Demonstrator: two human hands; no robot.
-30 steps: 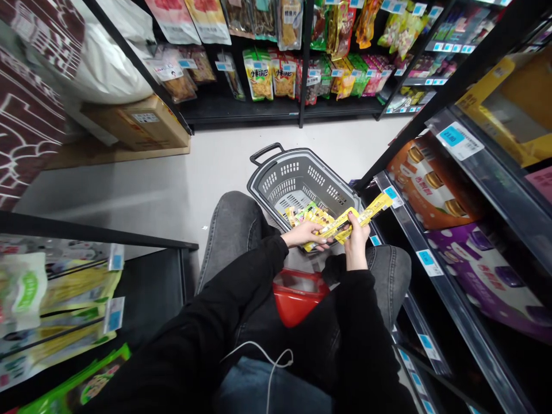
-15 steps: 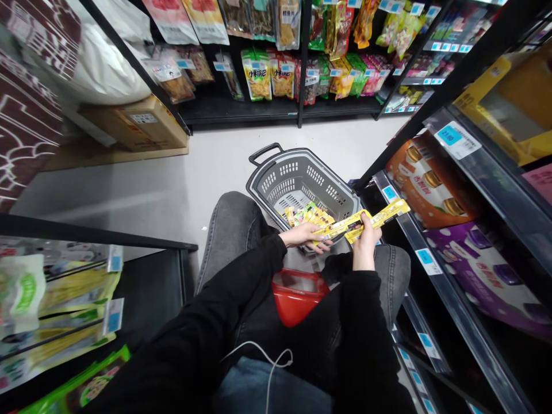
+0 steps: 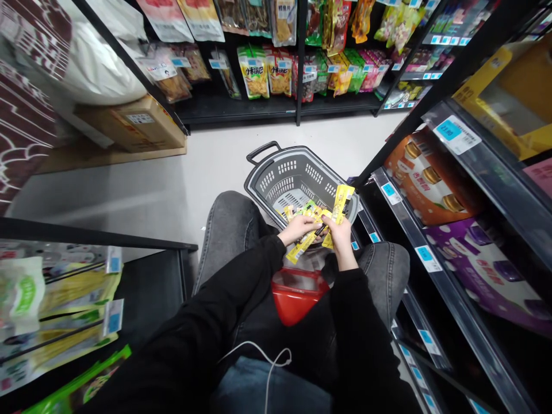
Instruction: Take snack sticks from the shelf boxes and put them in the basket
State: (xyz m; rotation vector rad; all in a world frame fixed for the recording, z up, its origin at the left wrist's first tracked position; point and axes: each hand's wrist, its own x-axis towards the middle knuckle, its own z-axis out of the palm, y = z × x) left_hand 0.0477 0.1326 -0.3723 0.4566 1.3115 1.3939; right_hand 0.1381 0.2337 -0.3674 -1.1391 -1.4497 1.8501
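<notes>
My left hand (image 3: 298, 229) is closed on a long, thin yellow packet (image 3: 301, 247), which slants down to the left. Close beside it, my right hand (image 3: 340, 234) grips another narrow yellow packet (image 3: 343, 198) that stands up past the fingers. The fingertips of both hands nearly meet, and the packets cross there. Just beyond my hands sits a grey shopping basket (image 3: 276, 169) on the floor, with several yellow and green packets (image 3: 308, 207) inside it. My hands partly hide its near side.
A red plastic container (image 3: 297, 302) is between my legs. Shelves with orange boxes (image 3: 425, 172) and purple boxes (image 3: 487, 259) stand close on the right. Bagged snacks (image 3: 254, 72) hang ahead. A cardboard box (image 3: 146, 123) and a low shelf (image 3: 150, 287) are at left.
My right hand has moved left toward my left hand, and its packet has swung from pointing right to nearly upright. The left hand's packet now slants down to the left.
</notes>
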